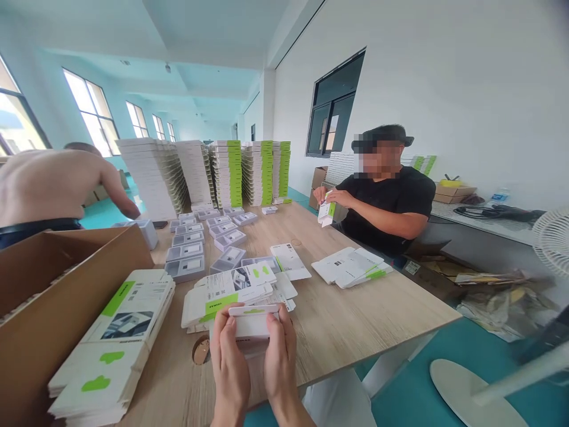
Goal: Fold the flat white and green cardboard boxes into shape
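Note:
Between my two hands is a small white box (251, 325) with a green-edged hang tab, held low over the table's near edge. My left hand (230, 362) grips its left side, thumb on top. My right hand (281, 359) closes on the opposite side in the same way. Just beyond them lies a loose pile of flat printed cartons (240, 284), white with green patches. To the left sits a thick stack of flat cartons (128, 323). Farther back, several clear plastic trays (186, 249) with small white pieces stand in rows.
An open brown cardboard box (89, 279) stands at the left edge. Tall stacks of boxes (229, 175) line the table's back. Across the table a person in black (386, 201) handles a carton (326, 210). A white fan (553, 240) is at right; another person (53, 184) bends at left.

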`<state>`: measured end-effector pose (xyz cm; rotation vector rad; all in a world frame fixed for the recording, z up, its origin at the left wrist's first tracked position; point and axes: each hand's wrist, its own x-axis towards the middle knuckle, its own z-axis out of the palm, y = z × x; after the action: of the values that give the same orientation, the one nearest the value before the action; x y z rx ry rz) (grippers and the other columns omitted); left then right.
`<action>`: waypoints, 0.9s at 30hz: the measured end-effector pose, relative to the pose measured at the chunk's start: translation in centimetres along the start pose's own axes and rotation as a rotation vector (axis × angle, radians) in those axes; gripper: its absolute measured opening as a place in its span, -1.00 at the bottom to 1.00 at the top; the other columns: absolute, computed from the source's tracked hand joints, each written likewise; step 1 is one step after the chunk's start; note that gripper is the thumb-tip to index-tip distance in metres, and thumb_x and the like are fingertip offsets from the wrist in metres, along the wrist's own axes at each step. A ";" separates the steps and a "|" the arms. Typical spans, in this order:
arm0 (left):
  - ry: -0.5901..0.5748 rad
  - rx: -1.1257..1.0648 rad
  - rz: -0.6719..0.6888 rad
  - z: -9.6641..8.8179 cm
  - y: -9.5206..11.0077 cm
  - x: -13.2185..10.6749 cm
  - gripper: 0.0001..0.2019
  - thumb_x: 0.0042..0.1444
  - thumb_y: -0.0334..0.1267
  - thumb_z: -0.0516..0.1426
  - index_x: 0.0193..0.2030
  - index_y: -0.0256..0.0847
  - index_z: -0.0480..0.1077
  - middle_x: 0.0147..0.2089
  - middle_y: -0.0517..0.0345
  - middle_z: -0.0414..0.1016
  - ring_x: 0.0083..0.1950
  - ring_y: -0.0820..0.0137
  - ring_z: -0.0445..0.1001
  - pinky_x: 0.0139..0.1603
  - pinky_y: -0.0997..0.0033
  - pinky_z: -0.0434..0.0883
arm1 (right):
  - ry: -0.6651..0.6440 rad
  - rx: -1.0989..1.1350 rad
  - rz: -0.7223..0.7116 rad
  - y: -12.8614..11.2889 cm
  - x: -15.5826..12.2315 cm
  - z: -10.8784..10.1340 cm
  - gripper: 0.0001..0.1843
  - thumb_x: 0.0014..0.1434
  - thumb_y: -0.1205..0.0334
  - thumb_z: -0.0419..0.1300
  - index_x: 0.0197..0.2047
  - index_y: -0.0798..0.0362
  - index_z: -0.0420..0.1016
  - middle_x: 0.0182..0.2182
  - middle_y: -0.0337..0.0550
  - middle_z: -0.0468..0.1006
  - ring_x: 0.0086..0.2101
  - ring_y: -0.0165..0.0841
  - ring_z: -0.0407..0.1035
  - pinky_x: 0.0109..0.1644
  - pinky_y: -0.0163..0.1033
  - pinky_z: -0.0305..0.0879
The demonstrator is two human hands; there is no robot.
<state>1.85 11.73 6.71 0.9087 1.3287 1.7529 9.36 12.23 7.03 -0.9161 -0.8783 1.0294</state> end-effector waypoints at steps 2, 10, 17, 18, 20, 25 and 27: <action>-0.046 -0.005 0.004 -0.6 -0.6 0.2 -0.62 0.30 0.17 0.08 -0.14 -0.08 0.50 -0.19 0.05 0.65 -0.19 0.15 0.58 -0.22 0.27 0.51 | -0.008 0.004 -0.026 0.3 0.0 -0.3 -0.70 0.31 -0.05 0.06 -0.30 -0.06 0.45 -0.24 -0.05 0.72 -0.24 -0.14 0.57 -0.10 -0.11 0.55; -0.177 -0.033 0.005 -1.1 -1.3 -1.3 -0.34 0.08 0.37 0.31 0.06 -0.14 0.41 -0.05 -0.10 0.70 -0.09 0.09 0.67 -0.11 0.24 0.59 | -0.019 -0.028 -0.037 0.2 0.3 -0.9 -0.72 0.26 -0.04 0.17 -0.18 -0.03 0.54 -0.19 -0.07 0.73 -0.21 -0.14 0.59 -0.15 -0.17 0.53; 0.012 0.044 0.114 -2.1 1.5 -0.1 -0.37 0.09 0.43 0.25 -0.08 -0.13 0.41 -0.18 0.00 0.69 -0.22 0.18 0.61 -0.23 0.32 0.52 | -0.093 -0.015 0.105 -2.4 -0.7 -1.7 -0.48 0.38 -0.19 0.07 0.07 0.02 0.59 -0.18 -0.02 0.75 -0.19 -0.11 0.66 -0.16 -0.14 0.57; 0.012 0.059 0.082 -2.3 1.9 0.4 -0.37 0.08 0.43 0.26 -0.09 -0.14 0.41 -0.21 0.01 0.69 -0.26 0.17 0.60 -0.28 0.32 0.52 | -0.133 -0.041 0.090 -2.3 -1.3 -1.7 -0.44 0.37 -0.25 0.10 0.14 -0.02 0.58 -0.10 -0.02 0.75 -0.13 -0.11 0.66 -0.08 -0.14 0.58; -0.003 0.088 0.014 -2.4 2.5 0.9 -0.35 0.04 0.42 0.29 -0.09 -0.14 0.39 -0.28 0.04 0.68 -0.33 0.17 0.60 -0.38 0.32 0.50 | -0.186 -0.133 0.023 -1.6 -2.4 -1.6 -0.42 0.35 -0.30 0.17 0.20 -0.09 0.58 0.04 -0.04 0.73 0.01 -0.10 0.63 0.06 -0.16 0.55; -0.190 -0.014 -0.189 -2.3 2.3 -0.3 -0.34 0.01 0.31 0.37 0.04 -0.16 0.44 -0.02 -0.10 0.74 -0.07 0.03 0.70 -0.15 0.18 0.61 | -0.140 -0.293 -0.003 0.3 -2.0 -2.5 -0.35 0.41 -0.34 0.06 0.26 -0.06 0.57 0.20 0.07 0.64 0.26 -0.06 0.49 0.26 -0.12 0.47; -0.306 -0.073 -0.278 -2.6 1.4 -1.2 -0.35 -0.06 0.20 0.46 0.04 -0.19 0.51 0.01 -0.13 0.75 -0.02 -0.02 0.70 -0.05 0.13 0.61 | -0.103 -0.351 -0.006 0.7 -1.1 -3.1 -0.32 0.41 -0.35 0.04 0.23 -0.02 0.59 0.18 0.14 0.64 0.23 -0.02 0.51 0.22 -0.07 0.52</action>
<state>-0.03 9.27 7.37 0.8657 1.1239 1.3792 11.67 10.72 5.05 -1.1595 -1.1722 0.9388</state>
